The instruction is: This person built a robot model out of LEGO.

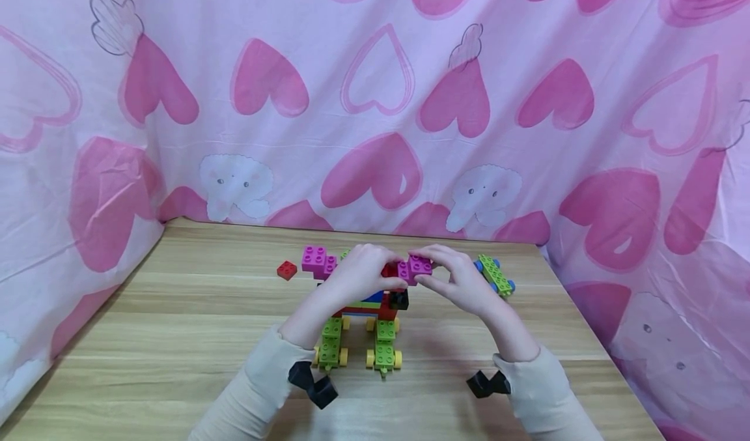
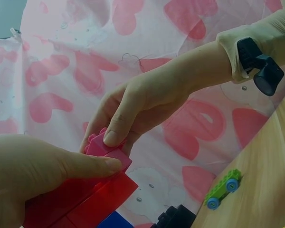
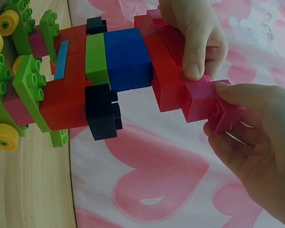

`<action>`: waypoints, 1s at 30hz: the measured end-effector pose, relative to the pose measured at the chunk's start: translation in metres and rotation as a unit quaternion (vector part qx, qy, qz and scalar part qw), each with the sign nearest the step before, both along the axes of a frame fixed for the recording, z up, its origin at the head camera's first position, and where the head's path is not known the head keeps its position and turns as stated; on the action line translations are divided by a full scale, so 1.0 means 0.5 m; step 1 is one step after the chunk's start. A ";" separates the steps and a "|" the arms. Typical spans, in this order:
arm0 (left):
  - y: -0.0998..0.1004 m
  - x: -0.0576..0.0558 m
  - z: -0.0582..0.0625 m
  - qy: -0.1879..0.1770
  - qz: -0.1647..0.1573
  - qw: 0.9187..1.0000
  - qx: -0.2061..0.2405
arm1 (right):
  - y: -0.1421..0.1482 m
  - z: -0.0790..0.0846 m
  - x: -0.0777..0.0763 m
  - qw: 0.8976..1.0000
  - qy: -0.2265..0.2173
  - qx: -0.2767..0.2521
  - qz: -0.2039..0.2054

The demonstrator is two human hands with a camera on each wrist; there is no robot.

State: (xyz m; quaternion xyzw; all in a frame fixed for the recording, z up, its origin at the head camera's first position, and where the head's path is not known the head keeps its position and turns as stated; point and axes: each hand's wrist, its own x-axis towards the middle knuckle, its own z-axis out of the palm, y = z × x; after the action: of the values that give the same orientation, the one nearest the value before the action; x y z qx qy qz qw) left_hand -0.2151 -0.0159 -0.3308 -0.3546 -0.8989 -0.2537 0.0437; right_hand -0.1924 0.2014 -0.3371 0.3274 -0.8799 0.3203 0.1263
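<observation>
A brick figure stands on green wheeled bases [image 1: 385,350] with yellow wheels. Its body stacks red, green and blue bricks [image 3: 128,59], with a black brick [image 3: 99,111] jutting out at the side. Across the top runs a row of red bricks [image 3: 167,90], with pink bricks [image 1: 314,258] at its left end. My left hand [image 1: 364,268] grips the row near its right end, its thumb on a pink brick [image 3: 198,99] there. At the outer tip, my right hand [image 1: 459,279] pinches another pink brick [image 3: 225,114] between thumb and fingers, against the first one.
A loose red brick [image 1: 287,270] lies on the wooden table [image 1: 193,337], left of the figure. To the right sits a green wheeled base [image 1: 495,275] with blue wheels. A pink heart-patterned curtain [image 1: 375,167] closes off the back and sides.
</observation>
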 end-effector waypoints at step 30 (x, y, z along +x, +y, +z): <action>0.000 -0.002 -0.006 0.005 -0.002 1.000 -0.004 | -0.002 -0.020 -0.005 0.999 0.025 -0.030 -0.011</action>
State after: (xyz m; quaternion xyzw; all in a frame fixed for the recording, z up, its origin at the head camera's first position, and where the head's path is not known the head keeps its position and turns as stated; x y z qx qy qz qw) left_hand -0.2163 -0.0161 -0.3339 -0.3578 -0.8990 -0.2484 0.0462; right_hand -0.1948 0.2002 -0.3473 0.3213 -0.8701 0.3367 0.1619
